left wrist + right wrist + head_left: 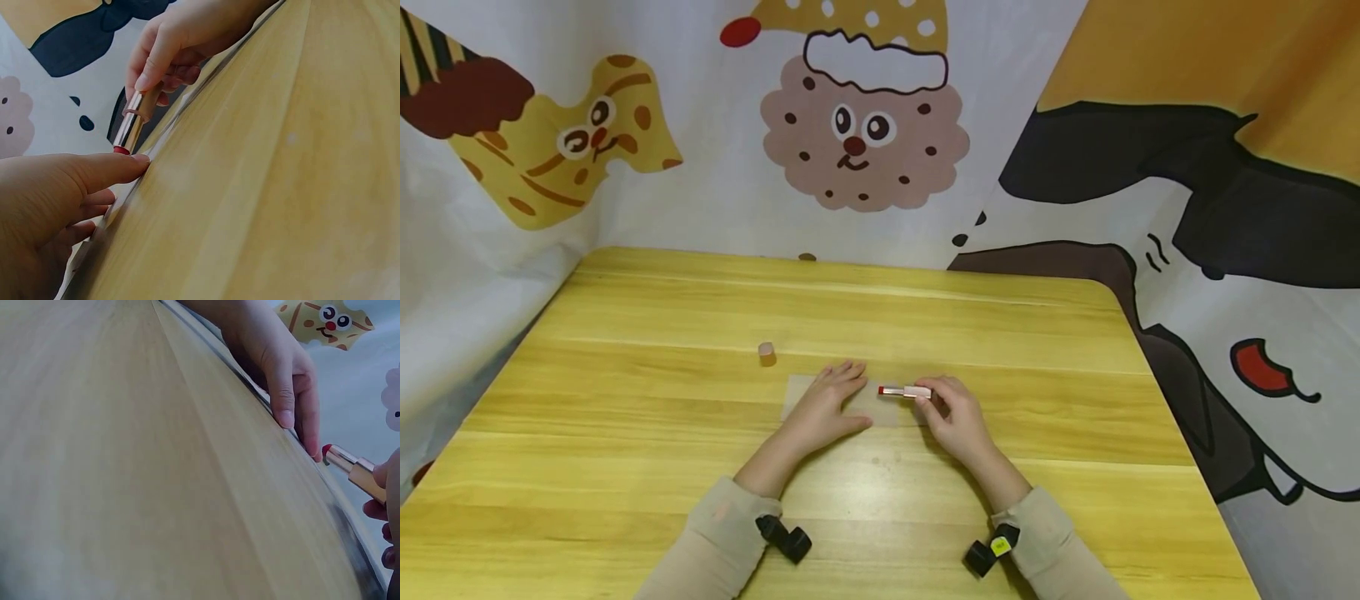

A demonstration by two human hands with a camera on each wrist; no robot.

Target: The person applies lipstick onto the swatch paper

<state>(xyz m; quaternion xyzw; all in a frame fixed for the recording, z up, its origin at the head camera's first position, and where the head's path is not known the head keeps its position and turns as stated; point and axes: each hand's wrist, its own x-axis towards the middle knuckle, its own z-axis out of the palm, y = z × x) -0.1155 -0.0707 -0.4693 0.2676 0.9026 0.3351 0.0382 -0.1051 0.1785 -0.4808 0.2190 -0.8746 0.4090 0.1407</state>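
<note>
A lipstick (904,391) with a red tip and a silver and pinkish case is pinched by its base in my right hand (953,417). Its red tip points left, toward my left hand (829,406). That hand rests with spread fingers on a pale, see-through sheet (883,412) lying flat on the table. In the left wrist view the lipstick (130,122) is tilted, its tip close to the left thumb. The right wrist view shows the red end of the lipstick (350,467) just beyond the left fingertips.
A small pinkish cap (767,354) stands on the wooden table (625,467), behind and left of the sheet. A curtain (700,208) with cartoon prints hangs along the table's back and sides. Black wrist cameras (786,539) sit at both cuffs.
</note>
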